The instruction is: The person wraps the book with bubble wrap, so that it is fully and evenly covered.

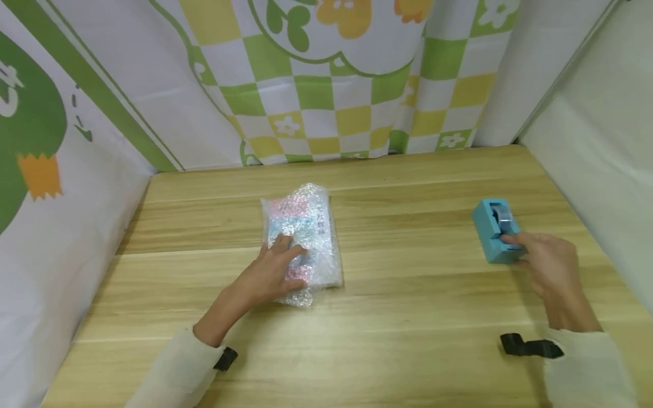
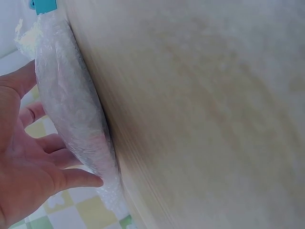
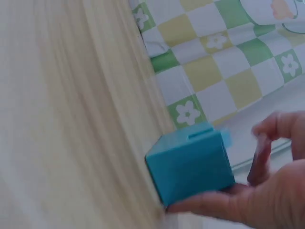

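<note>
A flat, book-like package in bubble wrap point(image 1: 321, 255), with pink and blue colours and printed characters showing through, lies on the wooden table. On it rests my left hand point(image 1: 272, 272), fingers spread; in the left wrist view the thumb and fingers of that hand point(image 2: 33, 152) touch the wrap point(image 2: 71, 95). Farther right, a blue tape dispenser point(image 1: 491, 241) holds a roll of clear tape point(image 1: 503, 215). My right hand point(image 1: 553, 263) grips its front end. Seen from the right wrist, the thumb of that hand point(image 3: 267, 195) lies along the dispenser point(image 3: 195, 171), with a finger bent above.
The wooden table point(image 1: 408, 328) spans the space between both hands. A checkered green, yellow and white cloth point(image 1: 352, 102) hangs along its back edge. White cloth walls stand at the left point(image 1: 102, 226) and right point(image 1: 602, 147).
</note>
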Motion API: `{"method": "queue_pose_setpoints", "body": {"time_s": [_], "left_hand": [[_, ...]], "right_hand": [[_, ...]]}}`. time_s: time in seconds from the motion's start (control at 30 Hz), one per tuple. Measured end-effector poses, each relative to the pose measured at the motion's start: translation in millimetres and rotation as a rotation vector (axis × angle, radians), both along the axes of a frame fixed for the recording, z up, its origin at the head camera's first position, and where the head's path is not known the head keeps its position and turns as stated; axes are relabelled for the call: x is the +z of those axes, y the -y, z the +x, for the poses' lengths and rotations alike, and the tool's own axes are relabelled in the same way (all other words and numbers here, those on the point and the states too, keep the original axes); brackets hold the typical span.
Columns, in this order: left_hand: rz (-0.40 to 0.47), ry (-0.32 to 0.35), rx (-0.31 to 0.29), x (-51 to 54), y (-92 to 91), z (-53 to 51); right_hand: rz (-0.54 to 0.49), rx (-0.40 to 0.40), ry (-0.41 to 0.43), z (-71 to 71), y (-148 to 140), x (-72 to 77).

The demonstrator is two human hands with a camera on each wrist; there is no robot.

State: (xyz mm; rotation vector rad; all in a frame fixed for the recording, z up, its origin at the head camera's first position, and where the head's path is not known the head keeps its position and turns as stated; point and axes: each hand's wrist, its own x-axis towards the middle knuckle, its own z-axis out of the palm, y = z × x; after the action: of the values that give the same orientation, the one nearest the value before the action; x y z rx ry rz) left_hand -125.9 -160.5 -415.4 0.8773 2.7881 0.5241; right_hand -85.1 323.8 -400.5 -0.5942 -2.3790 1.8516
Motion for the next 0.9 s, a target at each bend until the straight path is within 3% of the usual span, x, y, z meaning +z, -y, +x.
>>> {"method": "queue_pose_setpoints", "body": {"time_s": [0.13,0.2,0.27,0.37,0.6,0.8,0.9], "left_hand": [[-0.002,0.006,0.011,0.4,2.4,0.0],[0.001,0.001,0.007,0.3,3.5,-0.5],[0.008,-0.008,0.0,-0.3,4.2,-1.3],[0.017,-0.027,-0.012,-1.6,4.4,-2.3],[0.02,-0.023,-0.024,-3.4,2.2,-2.4],[0.037,-0.043,-0.039,-2.7,1.3,-1.6],[0.049,-0.049,-0.048,-3.3,1.3,-1.0]], "right_hand": [[-0.393,0.079,-0.184,5.9,0.1,-7.7],[-0.506,0.099,-0.249,7.9,3.0,-12.0],[-0.543,0.107,-0.279,9.7,5.9,-15.0],[-0.447,0.081,-0.251,12.5,10.6,-14.4],[0.102,-0.044,0.04,20.0,30.2,-1.1],[0.173,-0.186,0.105,29.6,39.7,3.8],[0.2,-0.203,0.11,35.1,38.7,0.7]]}}
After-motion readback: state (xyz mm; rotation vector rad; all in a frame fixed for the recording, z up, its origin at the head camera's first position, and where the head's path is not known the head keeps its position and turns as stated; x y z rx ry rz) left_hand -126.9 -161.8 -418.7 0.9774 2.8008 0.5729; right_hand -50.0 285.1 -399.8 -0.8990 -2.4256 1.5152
